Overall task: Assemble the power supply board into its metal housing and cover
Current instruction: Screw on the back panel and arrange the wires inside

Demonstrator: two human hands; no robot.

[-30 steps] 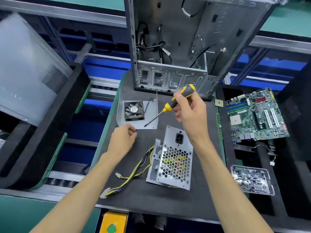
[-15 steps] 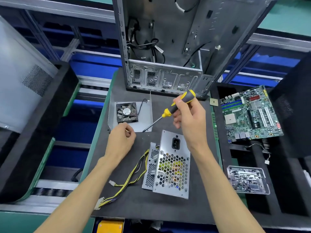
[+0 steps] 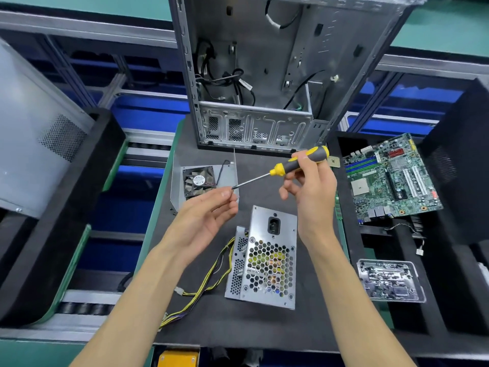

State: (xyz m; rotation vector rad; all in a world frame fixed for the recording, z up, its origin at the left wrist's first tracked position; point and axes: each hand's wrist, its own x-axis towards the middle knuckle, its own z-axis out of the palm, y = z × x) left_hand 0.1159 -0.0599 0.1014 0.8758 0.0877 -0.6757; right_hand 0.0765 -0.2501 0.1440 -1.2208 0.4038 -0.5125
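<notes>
Hidden, cropped or unreadable bits at the bench

Whatever the left hand [image 3: 205,215] pinches at the screwdriver [image 3: 280,169] tip is too small to tell; computer case [image 3: 277,75] top cut off by upper edge; grey panel [image 3: 31,133] cropped at left; yellow block [image 3: 178,358] cut by bottom edge; fan [image 3: 198,181] label unreadable; power supply housing [image 3: 267,260] mesh hides most of the board inside; clear tray [image 3: 391,280] contents blurred; both forearms run out of frame.

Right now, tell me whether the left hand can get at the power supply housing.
Probably yes. The left hand is raised just up-left of the power supply housing, with nothing between them, but its fingertips are busy at the screwdriver tip.
</notes>
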